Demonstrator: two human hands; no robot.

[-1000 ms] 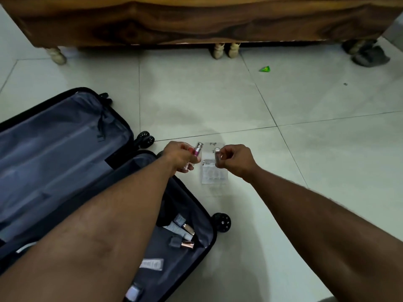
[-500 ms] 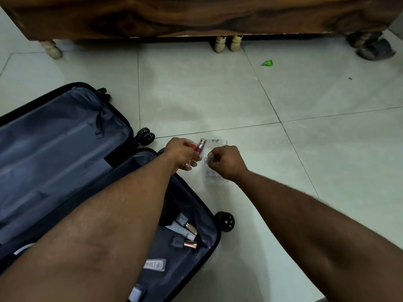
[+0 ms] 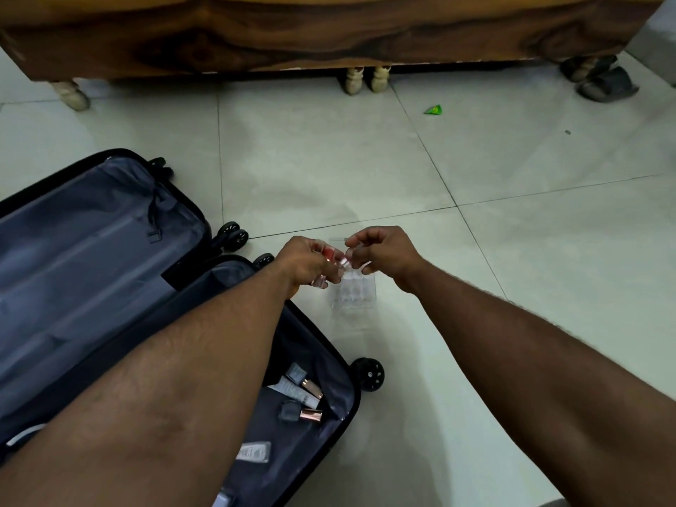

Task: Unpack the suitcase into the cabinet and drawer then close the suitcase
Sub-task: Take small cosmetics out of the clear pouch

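A black suitcase [image 3: 109,228] lies open on the tiled floor at the left, grey lining showing. Several small cosmetic tubes [image 3: 300,391] lie in its near half. My left hand [image 3: 307,261] grips a small pink-red lip gloss tube [image 3: 331,256]. My right hand [image 3: 384,254] pinches the tube's clear cap end [image 3: 349,254], the two hands almost touching. Just below them a clear plastic organiser [image 3: 354,292] with small compartments stands on the floor beside the suitcase.
A dark wooden cabinet [image 3: 329,34] on pale turned legs runs along the top. A green scrap [image 3: 433,110] lies on the tiles at right, and grey slippers [image 3: 603,86] sit at the cabinet's right leg. A suitcase wheel [image 3: 367,373] sticks out near my arms.
My right hand has drawn in to the left hand and now meets the tube's end. The tube has tilted from upright to pointing right. The view shifted slightly.
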